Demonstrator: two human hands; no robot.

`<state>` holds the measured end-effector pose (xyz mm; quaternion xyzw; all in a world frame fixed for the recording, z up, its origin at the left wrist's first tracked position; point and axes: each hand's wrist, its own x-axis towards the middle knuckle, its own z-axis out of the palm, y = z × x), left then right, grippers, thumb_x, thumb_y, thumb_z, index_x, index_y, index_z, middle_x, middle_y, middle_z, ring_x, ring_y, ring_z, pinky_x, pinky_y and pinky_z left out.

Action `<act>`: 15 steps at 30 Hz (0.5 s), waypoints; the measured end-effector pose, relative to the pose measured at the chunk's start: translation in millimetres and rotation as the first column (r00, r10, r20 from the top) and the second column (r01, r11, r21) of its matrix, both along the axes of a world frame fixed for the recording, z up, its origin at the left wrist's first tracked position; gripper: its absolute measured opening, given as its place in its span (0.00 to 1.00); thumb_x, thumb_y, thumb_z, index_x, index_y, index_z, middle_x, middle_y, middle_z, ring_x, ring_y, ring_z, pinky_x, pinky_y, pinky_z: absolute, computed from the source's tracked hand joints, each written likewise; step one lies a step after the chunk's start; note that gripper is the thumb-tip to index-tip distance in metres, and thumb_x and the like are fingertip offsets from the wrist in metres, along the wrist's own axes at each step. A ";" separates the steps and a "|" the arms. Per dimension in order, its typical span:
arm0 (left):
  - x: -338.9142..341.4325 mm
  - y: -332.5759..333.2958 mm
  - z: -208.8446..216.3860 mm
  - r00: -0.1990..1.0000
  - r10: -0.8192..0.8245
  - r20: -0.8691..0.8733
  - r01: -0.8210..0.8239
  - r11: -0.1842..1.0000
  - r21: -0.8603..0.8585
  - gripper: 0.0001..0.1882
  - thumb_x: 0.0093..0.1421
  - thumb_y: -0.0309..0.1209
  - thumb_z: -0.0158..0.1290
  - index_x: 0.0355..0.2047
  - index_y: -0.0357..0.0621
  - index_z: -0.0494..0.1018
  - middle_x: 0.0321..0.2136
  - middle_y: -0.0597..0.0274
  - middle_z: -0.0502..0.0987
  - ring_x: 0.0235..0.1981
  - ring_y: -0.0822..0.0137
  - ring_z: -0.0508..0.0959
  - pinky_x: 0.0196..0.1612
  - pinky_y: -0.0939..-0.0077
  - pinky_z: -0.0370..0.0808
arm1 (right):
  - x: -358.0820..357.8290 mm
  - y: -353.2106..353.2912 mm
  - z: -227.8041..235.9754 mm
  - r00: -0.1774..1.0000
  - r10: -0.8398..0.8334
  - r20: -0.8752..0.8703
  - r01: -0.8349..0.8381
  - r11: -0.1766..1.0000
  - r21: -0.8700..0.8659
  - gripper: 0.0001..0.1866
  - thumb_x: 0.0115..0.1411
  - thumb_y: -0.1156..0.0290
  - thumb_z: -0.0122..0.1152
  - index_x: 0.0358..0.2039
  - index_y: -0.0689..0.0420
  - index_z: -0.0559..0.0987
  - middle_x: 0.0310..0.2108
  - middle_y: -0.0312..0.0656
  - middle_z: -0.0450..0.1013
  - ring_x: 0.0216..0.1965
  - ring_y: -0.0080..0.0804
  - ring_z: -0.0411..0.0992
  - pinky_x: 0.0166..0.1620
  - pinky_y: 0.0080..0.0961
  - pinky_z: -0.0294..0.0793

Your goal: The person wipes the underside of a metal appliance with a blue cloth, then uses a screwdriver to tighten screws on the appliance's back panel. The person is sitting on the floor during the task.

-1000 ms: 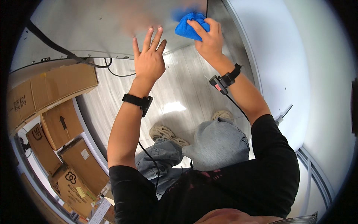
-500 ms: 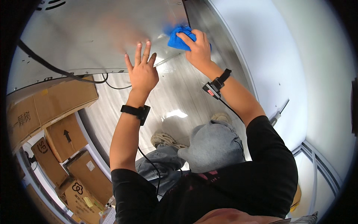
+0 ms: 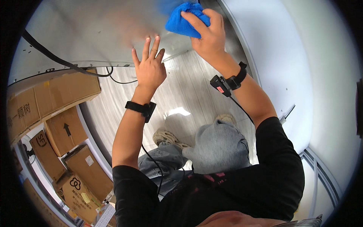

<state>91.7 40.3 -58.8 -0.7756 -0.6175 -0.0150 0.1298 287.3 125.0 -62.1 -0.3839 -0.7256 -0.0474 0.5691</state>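
Observation:
A large metal panel point(image 3: 94, 41) with a dull, reflective surface fills the upper left. My left hand point(image 3: 150, 70) has its fingers spread, their tips at the panel near its lower edge; it holds nothing. Bunched in my right hand point(image 3: 211, 38) is a blue cloth point(image 3: 181, 22), at the panel's right side near the top of the view. The thumb and fingers close around the cloth, and the panel mirrors its blue. Whether the cloth presses on the metal is hard to tell. Both wrists carry black straps with small devices.
A thick black cable point(image 3: 56, 58) hangs across the panel's lower left. Cardboard boxes point(image 3: 66, 130) lie at the left, some on a shelf. A white wall point(image 3: 280, 64) curves along the right, with a screwdriver-like tool point(image 3: 288, 113) by it. Pale wood-look floor point(image 3: 181, 87) lies below.
My right hand and the blue cloth have moved upward in the view, and the cloth looks larger. My left hand has shifted slightly right and up, with its fingers still spread.

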 end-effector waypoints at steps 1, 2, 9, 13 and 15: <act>0.0 -0.1 -0.2 1.000 0.002 0.006 -0.002 1.000 0.006 0.19 0.49 0.28 0.55 0.44 0.53 0.77 0.65 0.73 0.55 0.67 0.66 0.50 0.63 0.39 0.45 | -2.4 -2.6 -7.6 1.000 0.008 0.017 -0.008 0.999 -0.036 0.31 0.41 0.82 0.62 0.47 0.37 0.77 0.41 0.43 0.64 0.39 0.45 0.65 0.41 0.35 0.70; -0.5 0.0 -0.2 1.000 0.004 0.007 -0.004 1.000 0.012 0.19 0.49 0.28 0.55 0.44 0.53 0.77 0.65 0.73 0.55 0.67 0.66 0.50 0.63 0.39 0.45 | -6.6 -5.4 -18.2 0.999 0.018 0.028 -0.016 0.997 -0.073 0.31 0.41 0.82 0.62 0.47 0.37 0.77 0.41 0.43 0.64 0.39 0.45 0.65 0.41 0.35 0.70; 2.4 1.1 0.5 0.999 0.031 -0.027 -0.032 0.999 -0.027 0.20 0.50 0.30 0.56 0.46 0.55 0.76 0.66 0.72 0.52 0.68 0.63 0.48 0.62 0.38 0.45 | -21.8 -24.2 -109.7 0.982 0.120 0.147 -0.035 0.877 -0.480 0.31 0.44 0.83 0.61 0.48 0.38 0.76 0.43 0.44 0.64 0.44 0.48 0.65 0.47 0.39 0.67; 2.7 1.4 0.8 1.000 0.026 -0.013 -0.027 0.999 -0.039 0.19 0.50 0.30 0.56 0.45 0.54 0.76 0.67 0.73 0.51 0.68 0.63 0.48 0.62 0.38 0.46 | -24.3 -25.9 -152.4 0.972 0.132 0.196 0.019 0.782 -0.623 0.29 0.47 0.84 0.58 0.48 0.39 0.77 0.44 0.44 0.64 0.46 0.46 0.64 0.49 0.40 0.65; 2.0 0.5 2.1 1.000 0.017 0.002 -0.017 0.999 -0.048 0.19 0.50 0.30 0.56 0.45 0.54 0.76 0.67 0.73 0.50 0.68 0.64 0.48 0.62 0.38 0.46 | -23.4 -24.7 -169.1 0.965 0.131 0.228 0.057 0.742 -0.668 0.29 0.47 0.84 0.57 0.48 0.39 0.77 0.44 0.43 0.65 0.46 0.45 0.64 0.49 0.40 0.66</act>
